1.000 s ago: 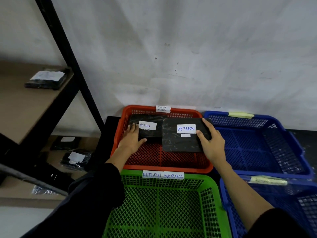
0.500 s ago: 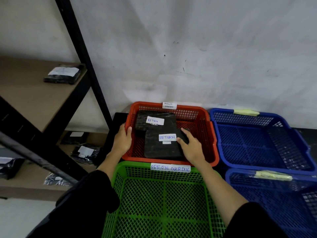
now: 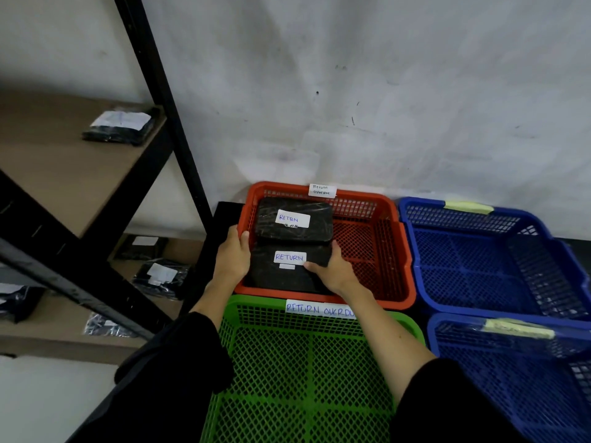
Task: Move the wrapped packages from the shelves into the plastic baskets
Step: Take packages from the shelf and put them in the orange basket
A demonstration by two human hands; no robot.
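Observation:
Two black wrapped packages lie in the red basket. The far package bears a white "RETRN" label and overlaps the near package, labelled "RETURN". My right hand grips the near package's right edge. My left hand holds its left side, fingers over the basket's left rim. On the shelves at the left rest more black packages: one on the upper shelf, two on the lower shelf.
A green basket labelled "RETURN OVERDUE" stands in front of the red one. Two blue baskets stand at the right. Black shelf posts cross the left side. A grey wall rises behind.
The near package slid leftward and toward me inside the red basket, now partly under the far one. My left hand moved from the far package to the basket's left rim.

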